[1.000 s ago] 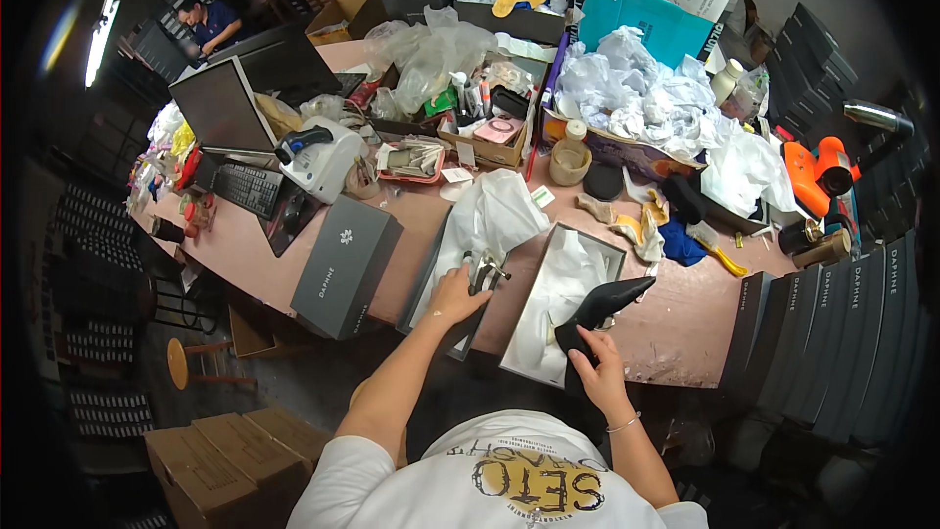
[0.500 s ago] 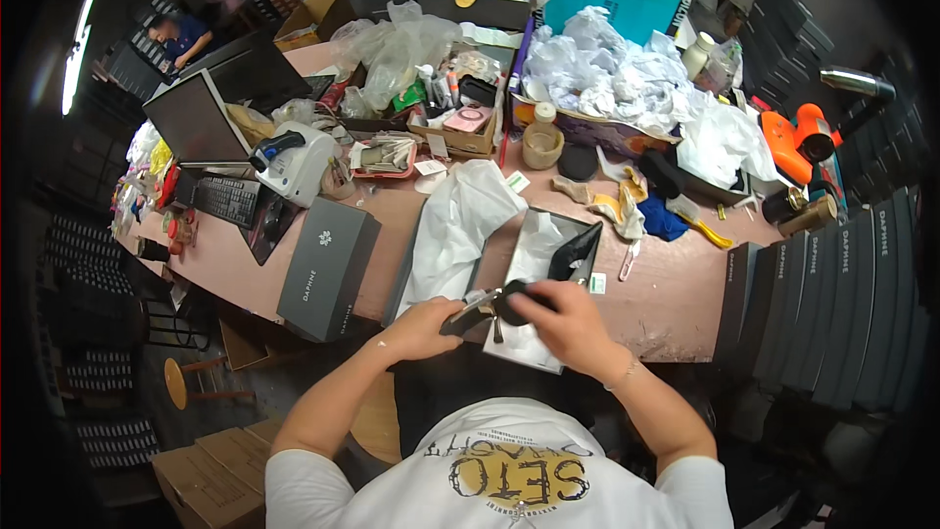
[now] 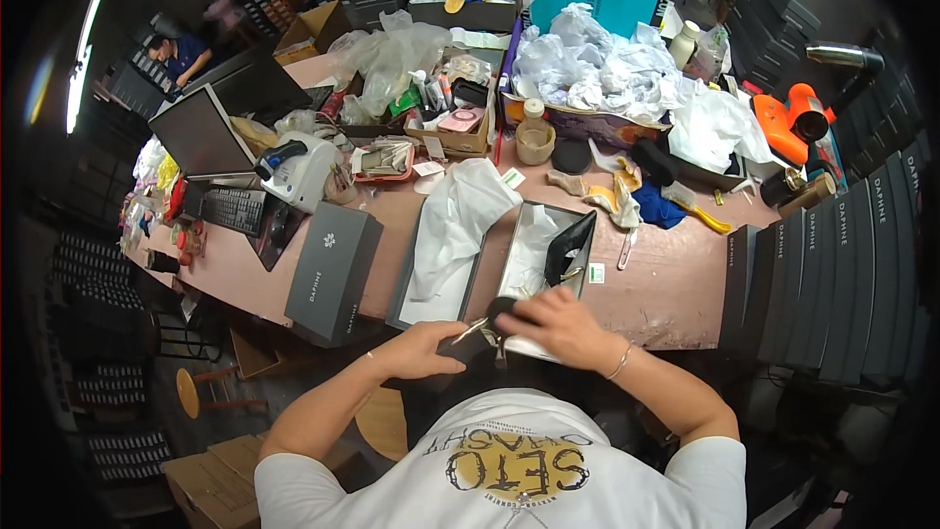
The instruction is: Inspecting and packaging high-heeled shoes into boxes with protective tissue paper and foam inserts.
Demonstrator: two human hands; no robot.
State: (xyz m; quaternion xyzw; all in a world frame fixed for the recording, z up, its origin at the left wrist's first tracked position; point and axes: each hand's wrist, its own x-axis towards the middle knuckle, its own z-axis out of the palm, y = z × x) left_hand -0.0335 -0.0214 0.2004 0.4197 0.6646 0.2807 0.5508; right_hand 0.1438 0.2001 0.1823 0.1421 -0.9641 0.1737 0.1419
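My left hand (image 3: 423, 351) grips a dark shoe (image 3: 474, 333) with a pale edge, held just over the near edge of the table. A black round pad (image 3: 502, 310) is in the closed fingers of my right hand (image 3: 563, 329), up against the shoe; the exact contact is hidden by the fingers. Just beyond my hands is an open shoe box (image 3: 519, 279) with white tissue paper (image 3: 534, 238) and a second black shoe (image 3: 568, 250) lying in it. Left of that, another open grey box part (image 3: 403, 306) has white tissue (image 3: 460, 220) spilling over it.
A closed grey shoe box (image 3: 333, 269) stands at the left, near a keyboard (image 3: 232, 209) and a label printer (image 3: 302, 171). Crumpled white paper (image 3: 597, 59) fills a large box behind. A yellow-handled brush (image 3: 707, 221) and an orange heat gun (image 3: 780, 127) lie right, beside stacked shoe boxes (image 3: 822, 284).
Both hands have shifted slightly downward in view, still holding the shoe and the pad. The shoe has turned a little, and the view itself has moved slightly.
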